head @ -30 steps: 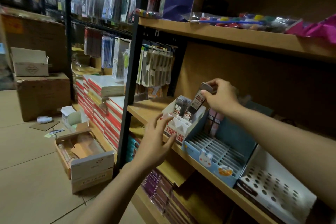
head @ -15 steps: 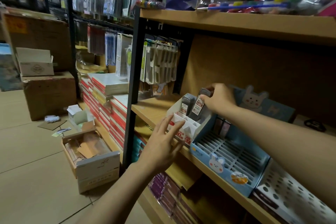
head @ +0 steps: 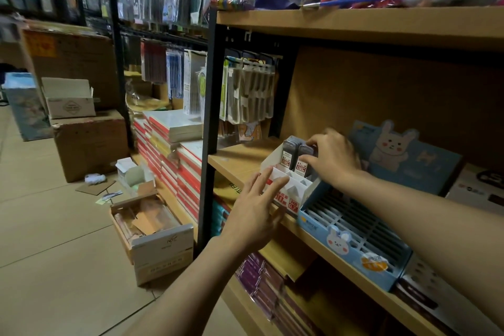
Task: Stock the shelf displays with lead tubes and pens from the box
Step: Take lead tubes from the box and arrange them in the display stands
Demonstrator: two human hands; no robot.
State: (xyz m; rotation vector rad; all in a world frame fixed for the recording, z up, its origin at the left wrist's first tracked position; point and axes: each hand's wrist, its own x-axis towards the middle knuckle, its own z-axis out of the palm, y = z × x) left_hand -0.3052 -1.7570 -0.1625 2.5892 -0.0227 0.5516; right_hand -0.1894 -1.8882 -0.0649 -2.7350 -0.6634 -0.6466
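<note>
Right hand closed by the fingertips on the top of a slim grey plastic lead tube with red-and-white label, seated upright in the rear row of the white cardboard display box with red lettering. Second like tube standing just beside it. Display box set at the front edge of the wooden middle shelf, near its left end, touching the blue cardboard bunny-print pen tray. Left hand open, fingers spread, fingertips resting on the box front, holding nothing. Tube judged light, rigid, smooth, likely slippery; best pinched at the cap end. Supply box not identified with certainty.
</note>
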